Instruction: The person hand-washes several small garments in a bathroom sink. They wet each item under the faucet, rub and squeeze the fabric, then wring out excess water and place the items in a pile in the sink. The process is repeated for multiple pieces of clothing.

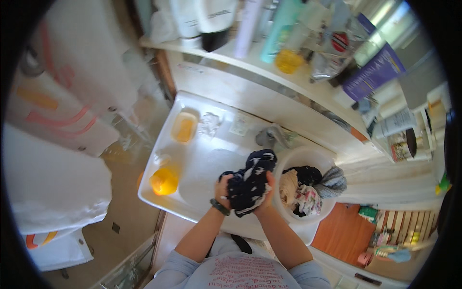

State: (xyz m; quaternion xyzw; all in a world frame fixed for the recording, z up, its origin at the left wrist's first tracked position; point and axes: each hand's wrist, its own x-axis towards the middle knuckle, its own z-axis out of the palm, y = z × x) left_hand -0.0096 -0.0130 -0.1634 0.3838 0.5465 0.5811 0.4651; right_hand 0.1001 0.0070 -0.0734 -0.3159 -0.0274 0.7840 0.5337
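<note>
Both of my hands hold a bunched dark cloth with white patches (pixel 249 186) over the front of a white washbasin (pixel 205 162). My left hand (pixel 222 191) grips its left side, with a dark bangle on the wrist. My right hand (pixel 267 191) grips its right side, some fingers hidden by the cloth. Just right of it, a white plastic tub (pixel 283 213) holds a beige cloth (pixel 288 188), a floral cloth (pixel 308 200), black cloth (pixel 306 175) and a grey cloth (pixel 330 182) hanging over the rim.
A grey faucet (pixel 272 136) stands at the basin's back. A soap dish (pixel 184 127) with orange soap and a yellow rubber duck (pixel 164 180) sit at the left. Bottles and tubes crowd a shelf (pixel 245 63) above. A pale curtain (pixel 57 177) hangs at the left.
</note>
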